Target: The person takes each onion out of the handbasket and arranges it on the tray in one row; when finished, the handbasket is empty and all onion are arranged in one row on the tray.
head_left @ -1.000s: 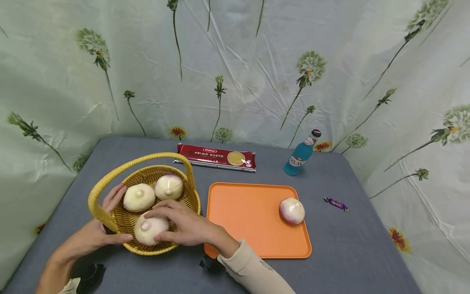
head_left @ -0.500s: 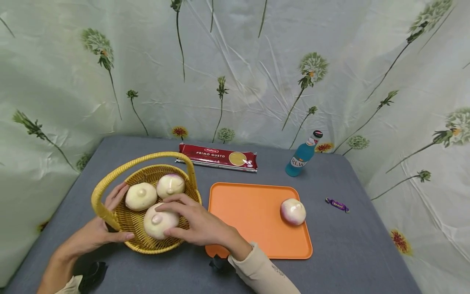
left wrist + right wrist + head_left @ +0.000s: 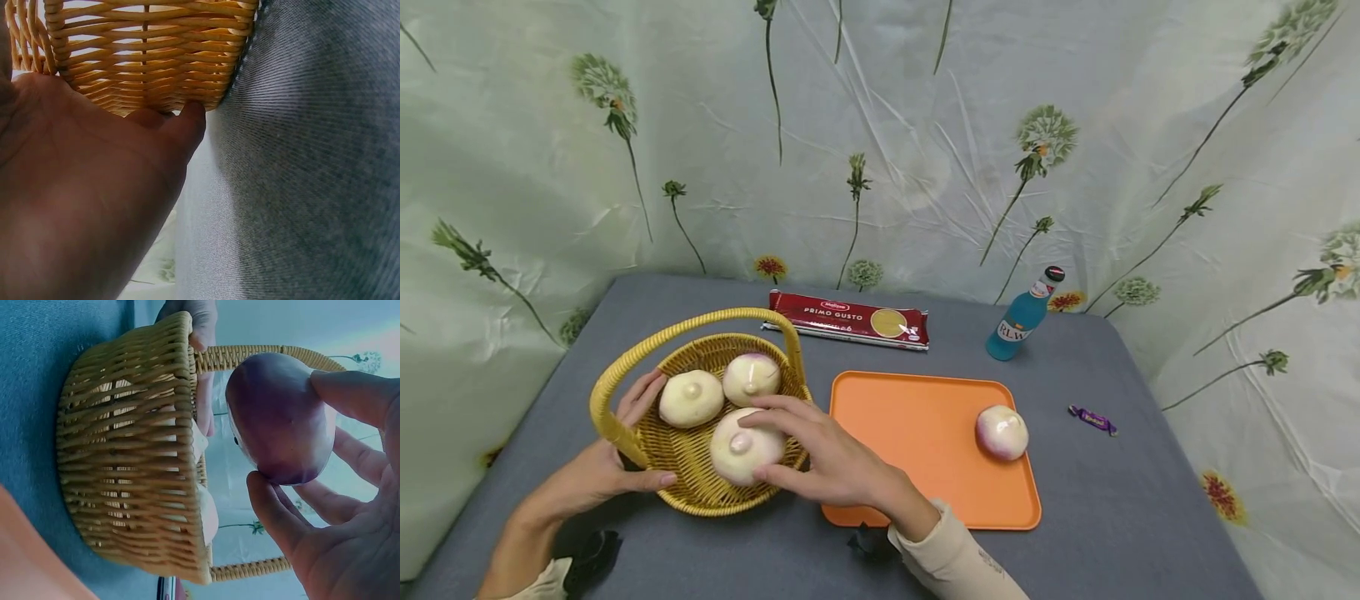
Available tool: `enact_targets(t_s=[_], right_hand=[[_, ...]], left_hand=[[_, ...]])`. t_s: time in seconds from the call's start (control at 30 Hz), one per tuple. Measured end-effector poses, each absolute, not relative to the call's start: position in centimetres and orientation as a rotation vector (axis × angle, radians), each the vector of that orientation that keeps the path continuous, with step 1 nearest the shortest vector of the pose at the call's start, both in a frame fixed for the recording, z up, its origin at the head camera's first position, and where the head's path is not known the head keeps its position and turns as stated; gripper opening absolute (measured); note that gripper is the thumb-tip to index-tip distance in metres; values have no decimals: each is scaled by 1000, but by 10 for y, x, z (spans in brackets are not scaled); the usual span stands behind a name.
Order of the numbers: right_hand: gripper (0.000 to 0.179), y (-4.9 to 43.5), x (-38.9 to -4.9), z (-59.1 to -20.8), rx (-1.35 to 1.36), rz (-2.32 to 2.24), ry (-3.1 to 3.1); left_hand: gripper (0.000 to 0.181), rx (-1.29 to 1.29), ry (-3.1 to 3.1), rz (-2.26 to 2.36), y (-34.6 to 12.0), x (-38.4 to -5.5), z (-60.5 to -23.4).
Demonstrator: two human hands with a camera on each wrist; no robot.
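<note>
– Shifted since a second ago: the round white vegetable with purple-skinned underside [image 3: 739, 457], now farther right and back, in the right hand [image 3: 829, 458].

– Where exactly?

– Right wrist view puts it above the rim of the round yellow wicker basket with arched handle [image 3: 715, 509], clear of the weave.

– Fingers?

– Right: thumb and fingertips pinching the vegetable's sides. Left hand [image 3: 598, 475]: thumb spread well away from the fingers, gripping the basket's left side by the handle's foot.

– Basket contents?

– Two more, close together: a plain white round vegetable [image 3: 691, 402] and a white round vegetable with purple tinge [image 3: 751, 379].

– Outward from there?

– Just right, an orange rectangular tray [image 3: 902, 442]; near its right edge, a glossy white-and-purple round vegetable [image 3: 1002, 433]. Behind, a flat red PRIMO GUSTO packet [image 3: 857, 321]. Farther right, an upright blue bottle with dark cap [image 3: 1018, 323].

– Anything smaller?

– One purple-wrapped sweet [image 3: 1093, 420], right of the tray, on the grey cloth-covered table [image 3: 1120, 517]. Backing: a pale dandelion-print curtain [image 3: 925, 125].
</note>
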State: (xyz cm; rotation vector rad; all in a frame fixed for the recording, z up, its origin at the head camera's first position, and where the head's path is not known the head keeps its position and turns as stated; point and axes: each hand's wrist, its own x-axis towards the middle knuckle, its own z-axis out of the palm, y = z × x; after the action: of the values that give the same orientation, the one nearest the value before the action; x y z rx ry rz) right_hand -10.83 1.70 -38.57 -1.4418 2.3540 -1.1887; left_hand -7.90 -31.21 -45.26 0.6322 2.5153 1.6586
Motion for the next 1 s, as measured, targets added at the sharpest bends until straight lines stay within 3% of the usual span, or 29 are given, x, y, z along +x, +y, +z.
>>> enact_targets(t_s=[0.4, 1.0], right_hand=[[47, 40, -112, -385, -1475, -1270, 2375], [49, 76, -111, -384, -1178, -1417, 2371]], left_hand=[[126, 658, 2538, 1627, -314, -80, -453], [127, 661, 2589, 1581, -315, -81, -456]])
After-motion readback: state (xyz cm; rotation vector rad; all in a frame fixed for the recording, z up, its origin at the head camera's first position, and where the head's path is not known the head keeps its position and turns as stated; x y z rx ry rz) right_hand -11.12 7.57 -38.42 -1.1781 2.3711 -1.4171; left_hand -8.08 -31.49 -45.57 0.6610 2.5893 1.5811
